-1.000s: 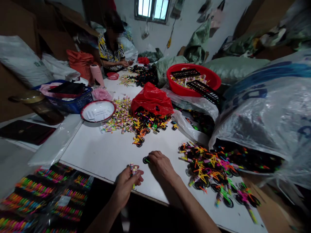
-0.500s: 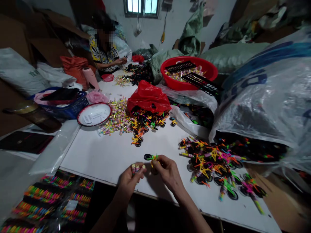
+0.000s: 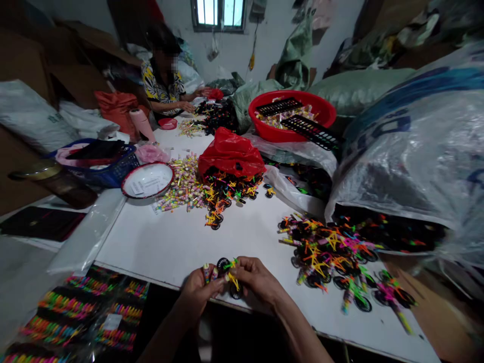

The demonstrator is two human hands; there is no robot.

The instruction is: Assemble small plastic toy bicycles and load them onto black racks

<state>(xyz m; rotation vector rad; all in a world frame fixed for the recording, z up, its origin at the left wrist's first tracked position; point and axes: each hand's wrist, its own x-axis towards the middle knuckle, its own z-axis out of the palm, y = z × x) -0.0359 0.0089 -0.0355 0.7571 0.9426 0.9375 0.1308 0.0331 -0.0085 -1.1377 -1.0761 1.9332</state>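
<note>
Far left: a dark folder [image 3: 41, 224] is lying on a side surface, a big glass jar with a gold lid [image 3: 53, 184] is sitting just behind it, and a blue plastic basket [image 3: 128, 169] is holding dark and pink stuff. Bagged packs of neon sticks [image 3: 81, 312] are piled up at the near edge of the white work table [image 3: 151, 237].

Far end: a co-worker [image 3: 162, 85] in a yellow-and-black patterned top is sitting there, with both hands busy over the table.

Left hand [image 3: 198, 292]: it's clenching a few small striped rolls [image 3: 206, 273] between fingers and thumb, right up against the toy.

The toy: a little plastic toy bike [image 3: 230, 277] with black wheels and a neon yellow frame is up off the table, between both hands, and the rolls are just beside it.

Right hand [image 3: 257, 280]: it's grasping that toy bike by the frame, fingers wrapped around, wheels poking out past them.

Mid-table: a white plate with a red rim [image 3: 147, 180] is sitting beside a heap of candy-like rolls [image 3: 181, 184], and loose bikes are spilling from a red plastic bag [image 3: 230, 154].

Far right: a red tub [image 3: 325, 108] is holding black racks, and a clear plastic sack [image 3: 408, 151] is spilling a big pile of finished-looking bikes [image 3: 325, 252] onto the table.
</note>
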